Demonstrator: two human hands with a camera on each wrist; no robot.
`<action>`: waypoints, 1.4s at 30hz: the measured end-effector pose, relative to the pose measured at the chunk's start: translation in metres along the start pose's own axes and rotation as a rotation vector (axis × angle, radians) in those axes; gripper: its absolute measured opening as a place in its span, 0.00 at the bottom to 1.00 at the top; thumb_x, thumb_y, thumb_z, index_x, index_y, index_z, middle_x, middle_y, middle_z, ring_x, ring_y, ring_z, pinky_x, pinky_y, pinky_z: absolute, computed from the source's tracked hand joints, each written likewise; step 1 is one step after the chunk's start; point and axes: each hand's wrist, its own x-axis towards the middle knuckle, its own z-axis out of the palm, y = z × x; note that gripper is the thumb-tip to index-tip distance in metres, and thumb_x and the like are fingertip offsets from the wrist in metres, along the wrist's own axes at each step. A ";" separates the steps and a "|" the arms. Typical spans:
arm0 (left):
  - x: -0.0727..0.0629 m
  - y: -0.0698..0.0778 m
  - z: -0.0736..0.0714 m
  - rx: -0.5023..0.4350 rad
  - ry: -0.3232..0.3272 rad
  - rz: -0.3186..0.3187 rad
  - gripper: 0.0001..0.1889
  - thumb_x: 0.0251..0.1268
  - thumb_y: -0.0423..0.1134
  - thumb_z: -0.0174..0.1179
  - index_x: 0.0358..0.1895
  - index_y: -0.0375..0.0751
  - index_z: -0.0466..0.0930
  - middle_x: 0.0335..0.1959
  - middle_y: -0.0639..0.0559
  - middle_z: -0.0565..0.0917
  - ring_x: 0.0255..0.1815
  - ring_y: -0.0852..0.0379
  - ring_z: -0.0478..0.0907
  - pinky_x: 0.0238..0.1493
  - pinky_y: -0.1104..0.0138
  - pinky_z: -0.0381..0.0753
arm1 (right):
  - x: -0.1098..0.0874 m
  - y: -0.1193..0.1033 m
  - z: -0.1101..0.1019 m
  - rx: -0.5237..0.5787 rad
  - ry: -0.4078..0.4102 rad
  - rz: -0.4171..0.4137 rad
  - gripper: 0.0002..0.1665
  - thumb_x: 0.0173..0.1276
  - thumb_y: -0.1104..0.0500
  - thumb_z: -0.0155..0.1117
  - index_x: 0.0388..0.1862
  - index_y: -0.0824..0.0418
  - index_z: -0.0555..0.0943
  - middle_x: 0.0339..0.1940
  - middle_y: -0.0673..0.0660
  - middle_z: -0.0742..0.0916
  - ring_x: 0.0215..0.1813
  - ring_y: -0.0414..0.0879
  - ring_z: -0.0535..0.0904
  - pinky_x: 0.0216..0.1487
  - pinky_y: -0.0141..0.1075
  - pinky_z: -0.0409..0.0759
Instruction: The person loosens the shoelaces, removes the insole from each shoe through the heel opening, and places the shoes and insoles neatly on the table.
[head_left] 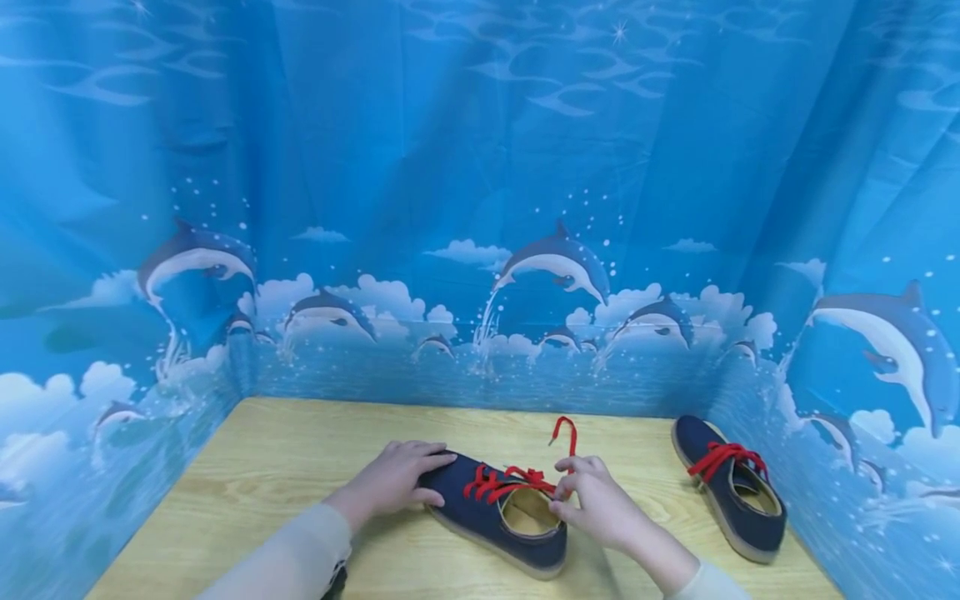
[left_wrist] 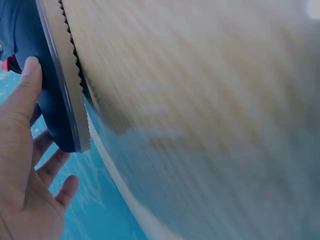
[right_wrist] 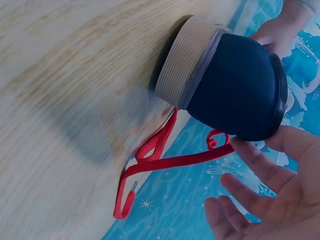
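Navy shoe gripped at the toe; lacing hand's hold undetermined

A navy shoe (head_left: 476, 527) is placed at the middle of the near part of a wooden table (head_left: 300, 450), sole down, its toe directed to the left and its heel to the near right. The toe is gripped by the left hand (head_left: 401, 477); the thumb is laid along the near side, and the fingers are set over the top and far side. A red lace (head_left: 495, 486) is threaded at the front eyelets, and one tipped end is extended over the table beyond the heel. By the heel opening, the lace is met by the bent fingers of the right hand (head_left: 596, 504); whether it is pinched cannot be told. A second shoe (head_left: 757, 535), likewise red-laced, is located at the table's right edge. The table is backed by a dolphin-printed curtain (head_left: 450, 167).
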 end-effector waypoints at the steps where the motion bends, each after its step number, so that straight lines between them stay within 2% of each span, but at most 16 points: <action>1: 0.000 0.000 0.000 0.000 0.000 -0.003 0.41 0.58 0.69 0.58 0.74 0.55 0.70 0.73 0.45 0.69 0.71 0.40 0.67 0.67 0.41 0.65 | 0.000 0.000 0.000 -0.002 -0.001 0.003 0.11 0.59 0.57 0.76 0.22 0.46 0.83 0.58 0.60 0.82 0.60 0.61 0.72 0.59 0.62 0.74; 3: -0.002 0.001 0.001 -0.008 -0.004 -0.018 0.40 0.60 0.69 0.58 0.74 0.53 0.70 0.73 0.45 0.69 0.71 0.40 0.67 0.67 0.40 0.65 | 0.001 0.000 0.000 -0.005 -0.002 0.015 0.11 0.59 0.55 0.76 0.22 0.45 0.83 0.59 0.61 0.82 0.60 0.61 0.72 0.59 0.62 0.74; 7: -0.007 0.006 -0.001 -0.077 -0.010 -0.103 0.37 0.69 0.66 0.52 0.74 0.49 0.69 0.74 0.44 0.68 0.72 0.40 0.66 0.68 0.39 0.63 | 0.005 0.002 -0.001 -0.018 0.010 0.019 0.11 0.60 0.54 0.76 0.22 0.44 0.82 0.59 0.62 0.81 0.60 0.62 0.72 0.59 0.62 0.74; 10: -0.009 0.012 -0.003 -0.126 0.026 -0.169 0.34 0.75 0.62 0.48 0.73 0.45 0.69 0.73 0.43 0.69 0.72 0.39 0.65 0.68 0.39 0.63 | 0.009 0.005 -0.001 -0.028 0.023 0.010 0.12 0.61 0.54 0.75 0.22 0.44 0.81 0.58 0.61 0.81 0.59 0.62 0.72 0.59 0.60 0.74; 12: -0.010 0.017 -0.001 -0.134 0.074 -0.198 0.31 0.77 0.59 0.49 0.72 0.42 0.70 0.72 0.41 0.70 0.72 0.37 0.66 0.67 0.39 0.64 | 0.012 0.006 -0.002 -0.024 0.022 0.007 0.13 0.61 0.55 0.75 0.22 0.44 0.80 0.58 0.61 0.81 0.59 0.62 0.72 0.59 0.60 0.74; 18: -0.003 0.033 0.008 -0.084 0.225 -0.304 0.25 0.76 0.51 0.54 0.67 0.39 0.76 0.67 0.40 0.75 0.67 0.38 0.71 0.65 0.41 0.68 | 0.019 0.011 0.001 0.029 -0.042 -0.013 0.10 0.63 0.54 0.74 0.23 0.46 0.82 0.59 0.62 0.80 0.60 0.62 0.71 0.59 0.61 0.73; 24: 0.009 0.040 0.018 -0.023 0.242 -0.368 0.24 0.75 0.51 0.56 0.63 0.38 0.79 0.64 0.40 0.78 0.64 0.39 0.73 0.62 0.43 0.71 | 0.021 0.011 0.005 0.029 -0.056 -0.037 0.11 0.62 0.56 0.73 0.21 0.47 0.83 0.59 0.63 0.80 0.60 0.63 0.70 0.59 0.62 0.72; 30: 0.018 0.034 0.018 -0.046 0.208 -0.353 0.24 0.76 0.51 0.55 0.67 0.41 0.76 0.66 0.43 0.77 0.67 0.40 0.71 0.65 0.42 0.68 | 0.022 0.005 0.007 0.002 -0.061 -0.046 0.13 0.62 0.57 0.73 0.20 0.47 0.81 0.59 0.62 0.80 0.61 0.62 0.70 0.58 0.59 0.74; 38: 0.038 0.022 0.009 -0.074 0.089 -0.257 0.24 0.78 0.49 0.52 0.71 0.43 0.73 0.70 0.44 0.73 0.70 0.41 0.68 0.67 0.41 0.66 | 0.017 -0.007 0.008 -0.037 -0.051 -0.054 0.17 0.59 0.57 0.74 0.16 0.47 0.77 0.58 0.62 0.81 0.60 0.61 0.71 0.55 0.58 0.77; 42: 0.048 0.017 0.010 -0.075 0.040 -0.214 0.25 0.79 0.50 0.50 0.72 0.45 0.71 0.72 0.46 0.71 0.72 0.42 0.67 0.68 0.41 0.65 | 0.013 -0.011 0.013 -0.066 -0.034 -0.057 0.18 0.59 0.56 0.74 0.15 0.46 0.76 0.58 0.62 0.82 0.59 0.60 0.71 0.56 0.58 0.76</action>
